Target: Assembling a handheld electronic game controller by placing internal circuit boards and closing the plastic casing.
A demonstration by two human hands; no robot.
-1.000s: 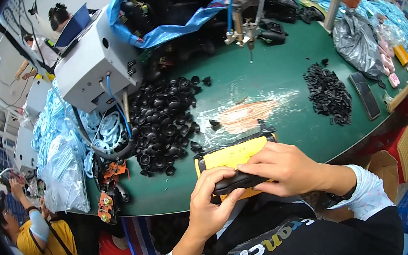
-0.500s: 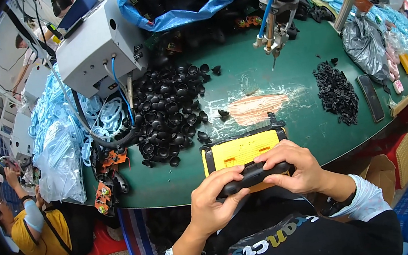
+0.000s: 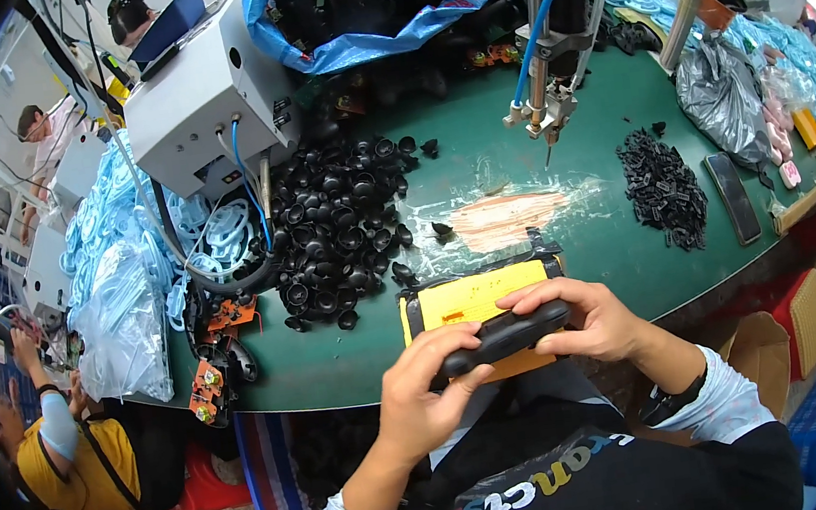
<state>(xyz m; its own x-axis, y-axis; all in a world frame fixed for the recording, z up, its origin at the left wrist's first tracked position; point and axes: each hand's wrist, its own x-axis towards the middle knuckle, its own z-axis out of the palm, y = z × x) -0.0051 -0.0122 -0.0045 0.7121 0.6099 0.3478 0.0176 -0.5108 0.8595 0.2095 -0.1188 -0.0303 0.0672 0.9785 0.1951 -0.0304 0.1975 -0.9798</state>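
Observation:
Between both hands, just above the table's near edge, is a black game controller seen edge-on and tilted up at its right end. My left hand pinches its left end between thumb and fingers. At the other end my right hand grips it the same way, fingers over the top and thumb below. Underneath lies a yellow pad edged with black tape. Left of the pad spreads a heap of black cup-shaped caps. A pile of small black parts sits to the right.
Over the green table hangs a machine head with a thin tip. A grey control box stands at the back left, beside pale blue plastic pieces. A phone lies at the right. Another person sits at the left.
The controller has risen slightly and rolled in my hands, its right end tilting further up. Both hands keep their hold. The whole view has shifted a little.

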